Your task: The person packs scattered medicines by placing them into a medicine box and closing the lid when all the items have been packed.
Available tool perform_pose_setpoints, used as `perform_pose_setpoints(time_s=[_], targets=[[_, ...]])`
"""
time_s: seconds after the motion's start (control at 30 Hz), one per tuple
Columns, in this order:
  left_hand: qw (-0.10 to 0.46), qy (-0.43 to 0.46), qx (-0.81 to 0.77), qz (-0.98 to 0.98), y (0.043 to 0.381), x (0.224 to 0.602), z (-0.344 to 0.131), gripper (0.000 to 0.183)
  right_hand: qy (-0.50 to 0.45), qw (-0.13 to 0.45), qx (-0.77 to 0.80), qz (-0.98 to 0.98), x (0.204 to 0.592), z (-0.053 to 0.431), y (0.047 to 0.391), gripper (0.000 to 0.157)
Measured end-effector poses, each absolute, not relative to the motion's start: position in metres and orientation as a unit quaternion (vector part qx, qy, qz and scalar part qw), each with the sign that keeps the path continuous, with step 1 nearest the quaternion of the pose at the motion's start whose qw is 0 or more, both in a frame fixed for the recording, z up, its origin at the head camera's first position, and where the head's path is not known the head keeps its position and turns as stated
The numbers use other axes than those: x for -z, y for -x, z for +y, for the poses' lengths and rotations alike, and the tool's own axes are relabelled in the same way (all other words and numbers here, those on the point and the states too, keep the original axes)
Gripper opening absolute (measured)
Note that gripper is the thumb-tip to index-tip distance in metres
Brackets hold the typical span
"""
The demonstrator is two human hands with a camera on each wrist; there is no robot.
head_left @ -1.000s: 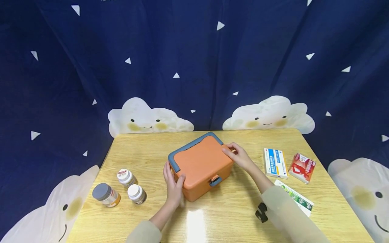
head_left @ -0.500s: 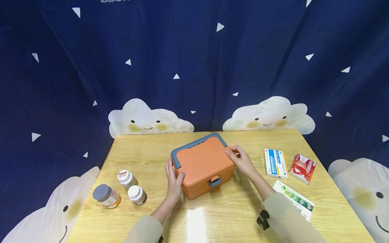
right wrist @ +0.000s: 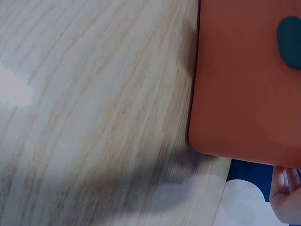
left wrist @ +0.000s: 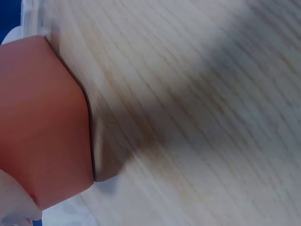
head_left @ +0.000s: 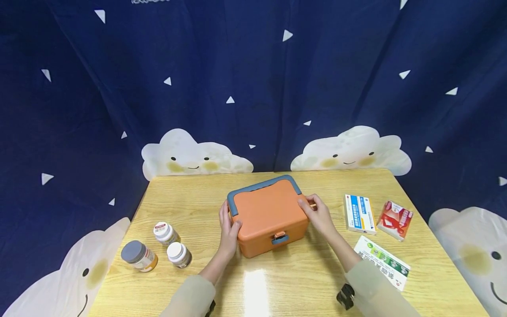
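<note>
An orange lidded storage box (head_left: 269, 209) stands on the table at a slight angle, its lid down. A blue carry handle (head_left: 259, 187) lies folded along the lid's far edge, and a blue latch (head_left: 280, 238) shows on the front. At the left end, my left hand (head_left: 228, 233) grips the box, thumb at the near corner. My right hand (head_left: 321, 218) holds the other end with the thumb over the lid's edge; its fingers are partly hidden behind. Both wrist views show the box's lower edge close against the wood.
Left of the box stand several pill bottles: a grey-capped jar (head_left: 138, 255) and two white-capped bottles, one nearer (head_left: 179, 254). To the right lie a blue-and-white medicine box (head_left: 359, 213), a red packet (head_left: 394, 220) and a green-and-white box (head_left: 384, 263), partly behind my sleeve.
The box has turned clockwise between my hands, so its front faces me more squarely. It has also shifted slightly right, and both hands have moved along with it.
</note>
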State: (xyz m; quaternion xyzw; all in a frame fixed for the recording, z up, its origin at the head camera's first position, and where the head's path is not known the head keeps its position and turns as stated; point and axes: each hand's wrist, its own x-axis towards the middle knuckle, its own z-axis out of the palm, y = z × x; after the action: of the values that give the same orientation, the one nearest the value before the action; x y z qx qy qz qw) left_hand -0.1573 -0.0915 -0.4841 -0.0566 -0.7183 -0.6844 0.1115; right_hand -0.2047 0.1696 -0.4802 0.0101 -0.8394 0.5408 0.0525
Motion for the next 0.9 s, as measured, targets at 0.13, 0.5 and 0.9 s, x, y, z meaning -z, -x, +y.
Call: perform_pose_setpoints(time_s=[0.13, 0.5, 0.9], targets=[[0.104, 0.064, 0.683, -0.720, 0.162, 0.484, -0.091, 0.075, 0.003, 0.064, -0.529, -0.846, 0.483, 0.171, 0.201, 0.032], [0.085, 0.086, 0.683, -0.720, 0.170, 0.486, -0.092, 0.073, 0.036, 0.093, -0.521, -0.848, 0.488, 0.170, 0.194, 0.033], [0.064, 0.099, 0.680, -0.724, 0.176, 0.484, -0.092, 0.072, 0.061, 0.117, -0.528, -0.839, 0.487, 0.169, 0.183, 0.034]])
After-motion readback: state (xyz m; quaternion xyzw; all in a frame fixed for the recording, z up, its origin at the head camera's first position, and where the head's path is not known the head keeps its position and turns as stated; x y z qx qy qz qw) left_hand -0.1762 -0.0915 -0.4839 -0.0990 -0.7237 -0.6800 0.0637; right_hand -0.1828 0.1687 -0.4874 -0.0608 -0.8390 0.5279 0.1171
